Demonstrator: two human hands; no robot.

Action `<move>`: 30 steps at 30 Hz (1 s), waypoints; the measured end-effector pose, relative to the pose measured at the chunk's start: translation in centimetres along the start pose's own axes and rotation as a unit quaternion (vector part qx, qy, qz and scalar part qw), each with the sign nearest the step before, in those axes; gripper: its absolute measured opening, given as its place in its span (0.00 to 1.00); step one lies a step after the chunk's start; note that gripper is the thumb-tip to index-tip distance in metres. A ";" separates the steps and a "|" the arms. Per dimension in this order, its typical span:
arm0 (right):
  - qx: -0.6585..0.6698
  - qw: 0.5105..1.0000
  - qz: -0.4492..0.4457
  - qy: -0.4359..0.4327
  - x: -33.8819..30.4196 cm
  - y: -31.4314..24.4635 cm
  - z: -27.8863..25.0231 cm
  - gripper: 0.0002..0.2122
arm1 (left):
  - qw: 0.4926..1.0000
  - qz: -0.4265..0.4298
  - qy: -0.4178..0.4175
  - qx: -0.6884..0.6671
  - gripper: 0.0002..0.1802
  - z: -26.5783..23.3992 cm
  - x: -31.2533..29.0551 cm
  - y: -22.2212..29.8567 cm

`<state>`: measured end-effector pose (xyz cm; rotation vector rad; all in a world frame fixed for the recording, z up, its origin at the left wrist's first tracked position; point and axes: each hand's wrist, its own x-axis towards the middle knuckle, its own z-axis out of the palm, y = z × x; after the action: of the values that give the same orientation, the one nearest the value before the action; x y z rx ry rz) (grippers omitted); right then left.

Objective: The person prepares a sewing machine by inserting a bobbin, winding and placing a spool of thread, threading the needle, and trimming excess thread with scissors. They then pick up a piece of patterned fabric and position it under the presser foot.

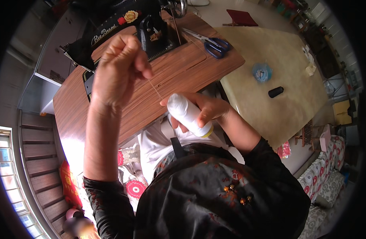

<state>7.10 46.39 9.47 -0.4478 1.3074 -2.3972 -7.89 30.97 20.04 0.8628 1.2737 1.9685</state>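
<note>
My left hand (121, 65) is raised over the sewing table, its fingers closed in a pinch on the end of a thin thread (157, 90). The thread runs taut down to the top of a white thread spool (186, 112) with a yellowish base. Around that spool my right hand (213, 106) is wrapped, holding it tilted above my lap at the table's front edge. Behind my left hand stands a black sewing machine (149, 30) with painted flowers. To its right, scissors (215, 46) with dark blue handles lie with their blades toward the machine.
The wood-grain sewing table (151, 101) spans the space before me. A pale table (246, 95) on the right carries a blue plastic container (262, 72) and a small black object (276, 92). Patterned cushioned seating (324, 171) is at the far right. A slatted rack (43, 175) stands left.
</note>
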 end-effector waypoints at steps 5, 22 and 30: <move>-0.060 0.996 0.024 0.063 -1.0 -0.4 -0.9 0.39 | 0.988 0.077 0.010 0.135 0.11 0.5 -0.4 3.9; -0.428 0.897 0.041 0.105 -3.3 -1.3 -1.2 0.40 | 0.868 0.148 0.174 0.441 0.10 -6.8 -1.9 11.1; -0.447 0.875 0.092 0.159 -4.5 -1.2 -2.3 0.33 | 0.796 0.212 0.167 0.542 0.07 -14.7 -5.5 22.0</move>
<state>9.83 50.77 8.85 -0.1307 2.4623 -1.6172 -19.82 11.69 34.85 1.4439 2.7247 1.6010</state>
